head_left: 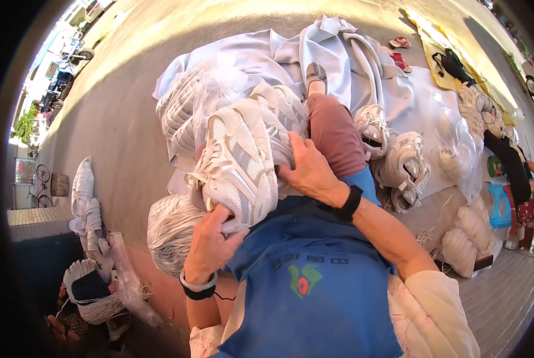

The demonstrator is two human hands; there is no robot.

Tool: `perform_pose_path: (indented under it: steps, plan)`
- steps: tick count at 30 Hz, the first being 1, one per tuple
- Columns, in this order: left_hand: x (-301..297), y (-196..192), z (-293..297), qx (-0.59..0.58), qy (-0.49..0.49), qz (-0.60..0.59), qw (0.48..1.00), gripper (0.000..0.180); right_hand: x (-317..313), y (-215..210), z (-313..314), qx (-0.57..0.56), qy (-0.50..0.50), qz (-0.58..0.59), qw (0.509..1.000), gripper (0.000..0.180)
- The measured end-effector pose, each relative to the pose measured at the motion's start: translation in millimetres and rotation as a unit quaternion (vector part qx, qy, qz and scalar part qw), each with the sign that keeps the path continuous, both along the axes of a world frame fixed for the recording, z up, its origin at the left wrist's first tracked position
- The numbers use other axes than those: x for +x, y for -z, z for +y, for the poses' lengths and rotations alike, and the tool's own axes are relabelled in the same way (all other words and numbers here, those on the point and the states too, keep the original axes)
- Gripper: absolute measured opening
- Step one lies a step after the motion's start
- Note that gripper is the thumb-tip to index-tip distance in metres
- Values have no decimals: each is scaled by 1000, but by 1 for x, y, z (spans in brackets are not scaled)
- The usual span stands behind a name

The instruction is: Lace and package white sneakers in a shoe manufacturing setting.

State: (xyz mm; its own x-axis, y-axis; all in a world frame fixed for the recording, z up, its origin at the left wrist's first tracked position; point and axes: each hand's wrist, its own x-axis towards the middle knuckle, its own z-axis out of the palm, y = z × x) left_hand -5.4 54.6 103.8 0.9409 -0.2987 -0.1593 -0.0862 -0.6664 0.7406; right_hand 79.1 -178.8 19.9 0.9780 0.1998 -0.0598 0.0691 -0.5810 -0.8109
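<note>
A white and grey mesh sneaker (243, 164) lies over my lap, its laces hanging out at the left side. My left hand (213, 241) grips its near end, the thumb and fingers closed around the edge of the opening. Behind it, a second pale sneaker (280, 143) is partly covered. My right hand (311, 167) is on that one, thumb and fingertips pressed against its side. A large bundle of white laces (171, 230) sits left of my left hand. Past my hands, more pale shoe uppers (186, 104) lie nested together, partly under clear plastic (225, 83).
Laced sneakers (403, 170) rest right of my leg on a pale grey sheet (243, 51). Farther right are plastic-wrapped shoes (455, 149), a blue stool (499, 206) and another person's legs (508, 158). At the left stand stacked uppers (92, 221) and a lace bundle (91, 292).
</note>
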Motion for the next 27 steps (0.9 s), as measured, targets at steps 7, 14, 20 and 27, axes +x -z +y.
perform_pose_path:
  steps: [7, 14, 20, 27]
  plan:
    - [-2, -6, -29, 53, -21, 35, 998, 47, 10, -9, -9, 109, 47, 55, 991, 73]
    - [-2, -2, -12, 112, 43, 27, 992, 52, -5, -29, 7, 174, 13, 18, 985, 70]
    - [-3, 25, -27, -17, -122, 11, 992, 39, -9, -30, 12, 51, 23, -154, 987, 57]
    - [-23, 2, 6, -86, -209, 22, 974, 39, -17, -51, 20, 243, -15, -92, 965, 60]
